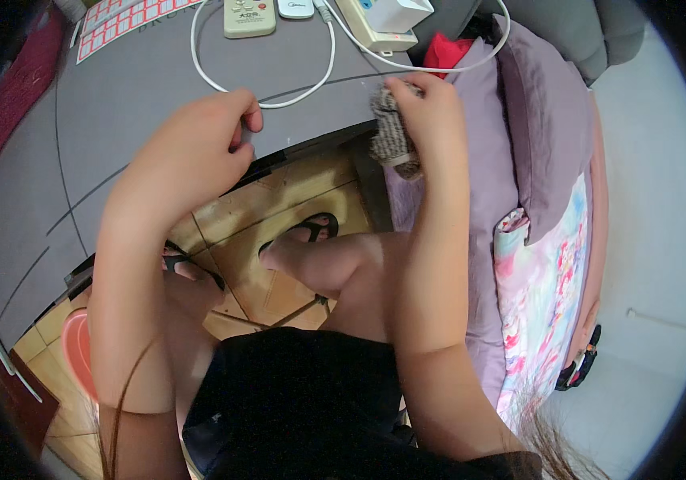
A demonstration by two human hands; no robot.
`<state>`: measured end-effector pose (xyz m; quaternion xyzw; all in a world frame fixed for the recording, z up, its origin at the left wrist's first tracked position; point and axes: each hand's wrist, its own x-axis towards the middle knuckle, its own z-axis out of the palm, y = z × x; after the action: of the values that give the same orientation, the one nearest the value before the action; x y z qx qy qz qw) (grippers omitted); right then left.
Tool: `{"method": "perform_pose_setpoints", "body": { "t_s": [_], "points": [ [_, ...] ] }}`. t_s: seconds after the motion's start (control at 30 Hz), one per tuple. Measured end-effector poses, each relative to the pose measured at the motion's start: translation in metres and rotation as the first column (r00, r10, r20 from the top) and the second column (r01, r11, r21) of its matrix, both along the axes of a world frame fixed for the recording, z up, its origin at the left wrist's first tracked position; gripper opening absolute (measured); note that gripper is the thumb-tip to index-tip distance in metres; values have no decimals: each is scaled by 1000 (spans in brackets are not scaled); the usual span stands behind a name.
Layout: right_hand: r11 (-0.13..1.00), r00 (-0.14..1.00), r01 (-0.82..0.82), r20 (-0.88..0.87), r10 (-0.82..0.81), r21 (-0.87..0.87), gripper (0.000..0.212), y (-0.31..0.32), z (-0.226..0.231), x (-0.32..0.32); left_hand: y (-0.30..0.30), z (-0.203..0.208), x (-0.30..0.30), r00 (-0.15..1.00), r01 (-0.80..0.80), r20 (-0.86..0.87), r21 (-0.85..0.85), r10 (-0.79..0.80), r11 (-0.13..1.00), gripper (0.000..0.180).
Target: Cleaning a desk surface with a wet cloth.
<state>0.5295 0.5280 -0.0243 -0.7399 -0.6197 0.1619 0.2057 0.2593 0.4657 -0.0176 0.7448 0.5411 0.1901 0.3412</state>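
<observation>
Two hands: both reach forward over the lap to the near edge of a grey surface (159, 136).
Lap: black clothing at the lower middle, bare knees beyond it, feet in dark sandals (311, 230) on a yellowish tiled floor (279, 200).
Left hand (199, 144): it rests on the edge of the grey surface, fingers curled together with the tips pressed down on the rim; it holds nothing that shows.
Right hand (431, 108): raised at the corner of the surface, fingers pinching the top of a grey-brown knitted cloth (391, 136).
Knitted cloth: it hangs down from the right hand, just past the corner of the surface and in front of the purple bedding.
Bed (511, 192): to the right, with purple sheet and pillow and a pink patterned cover nearer the edge.
White cable (267, 100): it loops across the surface just beyond both hands.
Remote controls (249, 16): two lie at the far edge of the surface, one cream and one white.
Power strip (371, 28): it sits beside them with a white plug block on it.
Sheet of red labels (127, 20): far left on the surface.
</observation>
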Motion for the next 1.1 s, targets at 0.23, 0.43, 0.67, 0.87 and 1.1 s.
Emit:
{"method": "perform_pose_setpoints", "body": {
  "t_s": [0.23,0.43,0.67,0.87,1.1],
  "points": [
    [932,867,-362,373,331,14,26,-54,9,-86,-2,-7,-5,1000,-14,-2,-4,14,1000,20],
    [939,935,-344,98,340,22,24,-39,11,-68,-2,-3,-4,1000,-3,14,1,3,1000,22],
    [993,944,-73,329,37,97,23,-25,9,-34,0,1,-1,999,6,-44,-21,-7,1000,23],
    [863,870,-466,279,406,197,23,-77,-5,-114,-1,-9,0,999,-37,2,39,37,999,21],
    [936,941,-338,49,335,102,21,-36,5,-55,-1,-5,-5,1000,3,17,12,-3,1000,19]
  ]
}}
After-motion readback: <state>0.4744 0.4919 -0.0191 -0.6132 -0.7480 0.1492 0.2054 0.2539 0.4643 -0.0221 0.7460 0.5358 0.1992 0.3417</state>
